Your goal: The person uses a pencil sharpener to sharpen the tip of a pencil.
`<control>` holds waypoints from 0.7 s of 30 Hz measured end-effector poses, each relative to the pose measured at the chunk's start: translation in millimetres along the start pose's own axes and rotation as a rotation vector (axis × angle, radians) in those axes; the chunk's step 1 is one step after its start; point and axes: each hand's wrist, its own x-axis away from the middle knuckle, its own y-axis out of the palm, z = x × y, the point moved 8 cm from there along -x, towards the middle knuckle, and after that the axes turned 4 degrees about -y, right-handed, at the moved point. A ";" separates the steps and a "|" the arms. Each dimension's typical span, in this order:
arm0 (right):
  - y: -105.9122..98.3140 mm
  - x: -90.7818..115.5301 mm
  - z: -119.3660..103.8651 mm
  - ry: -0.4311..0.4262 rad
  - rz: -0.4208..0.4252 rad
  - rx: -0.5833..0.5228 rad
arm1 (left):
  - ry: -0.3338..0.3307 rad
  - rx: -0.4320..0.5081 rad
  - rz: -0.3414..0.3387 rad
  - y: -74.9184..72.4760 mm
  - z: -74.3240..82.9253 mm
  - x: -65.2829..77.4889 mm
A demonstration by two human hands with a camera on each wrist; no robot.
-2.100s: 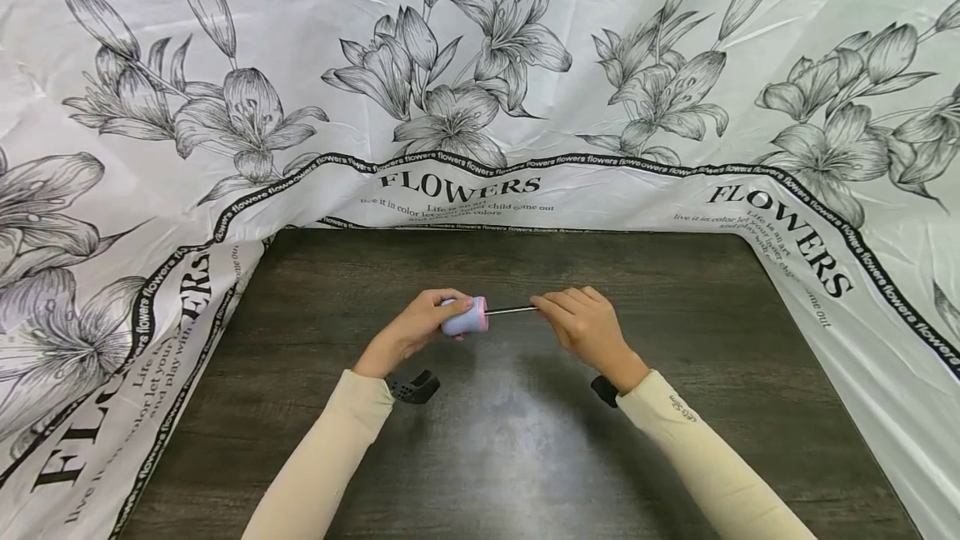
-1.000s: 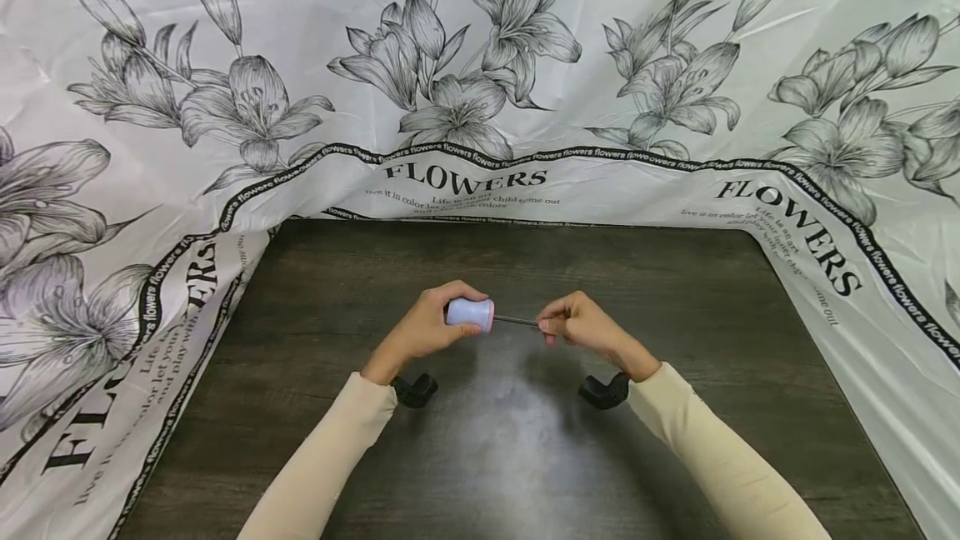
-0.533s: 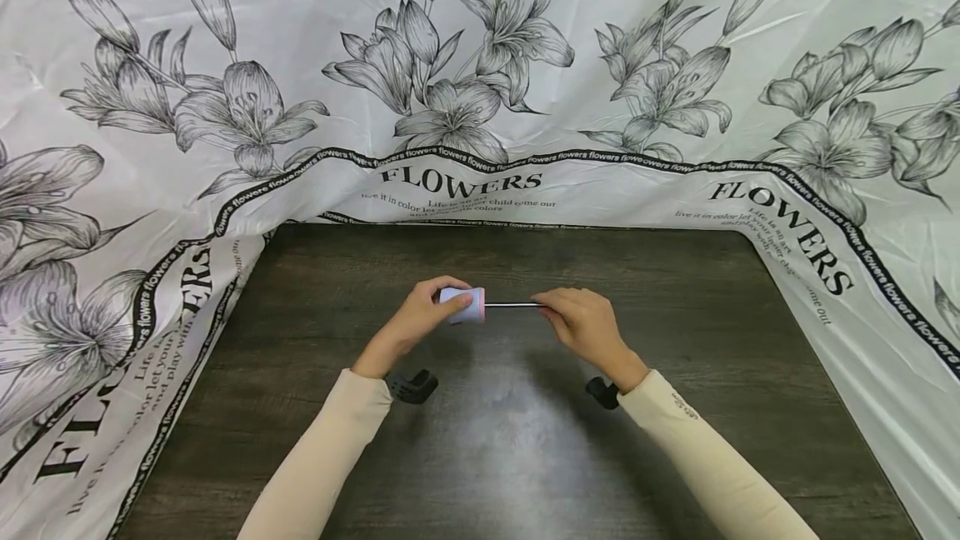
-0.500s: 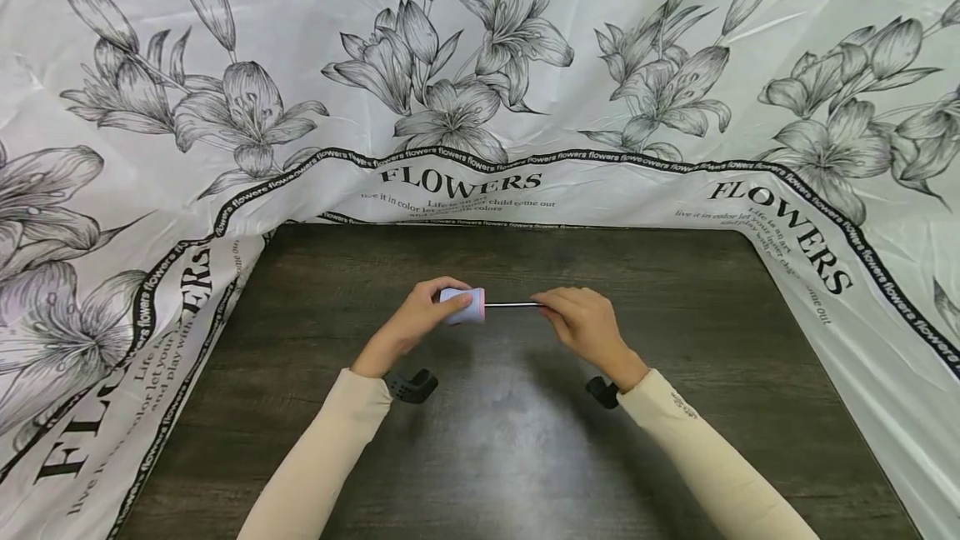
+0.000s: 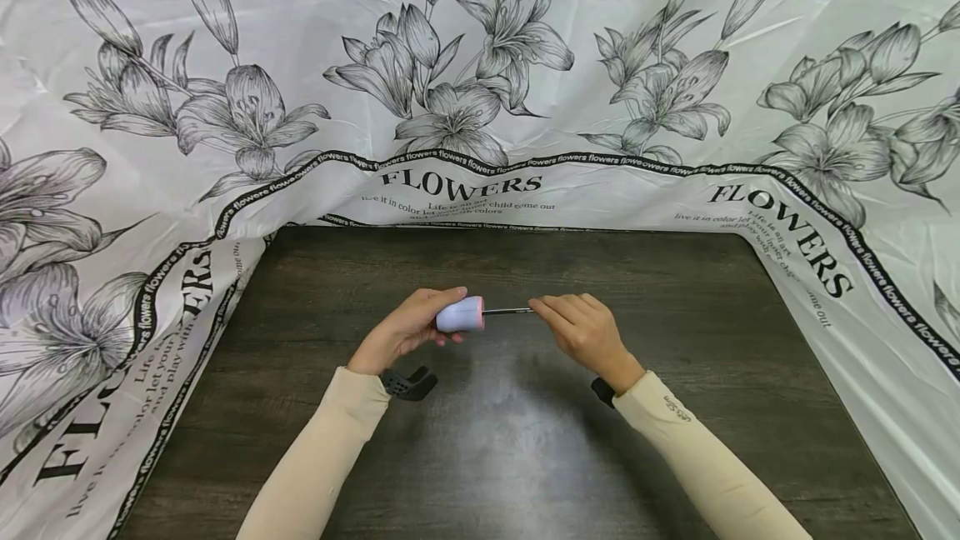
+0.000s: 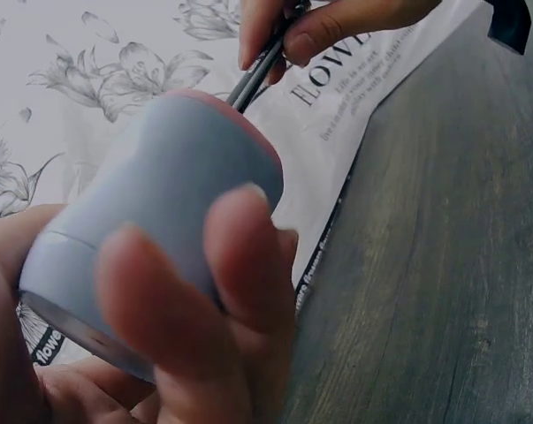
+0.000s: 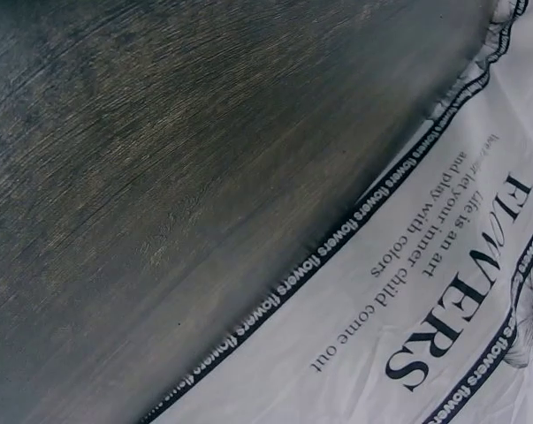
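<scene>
In the head view, my left hand (image 5: 401,327) grips a pale lavender-blue pencil sharpener (image 5: 456,316) with a pink rim, holding it on its side above the table. Its thumb lies along the upper side, while fingertips show underneath. A thin dark pencil (image 5: 507,311) with small print runs from the pink end to my right hand (image 5: 587,332), which pinches the other end, back of the hand up. The left wrist view shows the pencil (image 6: 257,74) entering the sharpener (image 6: 173,181); the tip inside is hidden. Neither hand appears in the right wrist view.
A dark wood-grain table (image 5: 525,457) lies beneath both hands. White cloth (image 5: 465,190) printed with flowers and lettering hangs along its back and sides. Black camera mounts (image 5: 411,384) sit at both wrists.
About a second ago the right hand was turned with thumb and fingers visible; now its back faces up. The left thumb has shifted to the sharpener's upper edge. The pencil stays in the sharpener.
</scene>
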 end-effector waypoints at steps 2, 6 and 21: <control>-1.0 -1.1 -1.6 -0.018 0.007 0.009 | -0.023 0.017 -0.003 0.3 -2.0 0.3; -2.1 -1.8 -3.1 -0.032 0.018 0.016 | -0.044 0.024 -0.005 1.3 -4.4 -0.8; 36.7 19.6 23.7 0.649 -0.490 -0.794 | 0.444 -0.420 0.146 6.9 23.8 9.7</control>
